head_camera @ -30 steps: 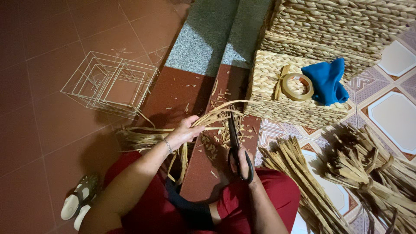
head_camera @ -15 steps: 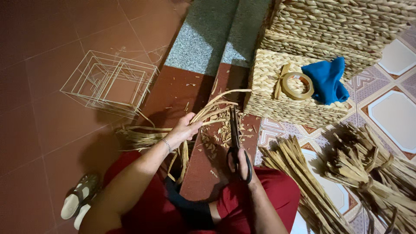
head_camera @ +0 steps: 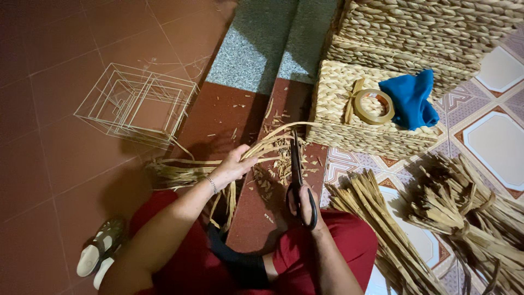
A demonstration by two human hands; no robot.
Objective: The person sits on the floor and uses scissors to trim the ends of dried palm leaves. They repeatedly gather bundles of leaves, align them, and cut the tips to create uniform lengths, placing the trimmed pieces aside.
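We see no printed package or sign; the nearest container is a woven basket (head_camera: pixel 349 117) of pale twisted fibre, lying up and to the right of our right-hand grip, with a ring of tan tape (head_camera: pixel 374 106) and a crumpled blue cloth (head_camera: pixel 410 98) resting on its top. Our left hand (head_camera: pixel 232 166) reaches forward with the forearm extended, its grip clamped on a curved bunch of dried straw strips (head_camera: pixel 273 139) that arc rightward toward the basket. Our right hand (head_camera: pixel 303 202) sits close to our red-clothed lap, its grip shut through the dark loops of long black scissors (head_camera: pixel 296 164), whose blades point away from us and meet the strips just right of the left grip. Small chaff litters the dark red floor step (head_camera: pixel 218 114) between the two grips. Left of the left grip, well apart, stands a nested white wire frame (head_camera: pixel 136 104), thin and boxy. To the right of the right grip lie flat, stiff bundles of dried straw (head_camera: pixel 376 218) on patterned tiles.
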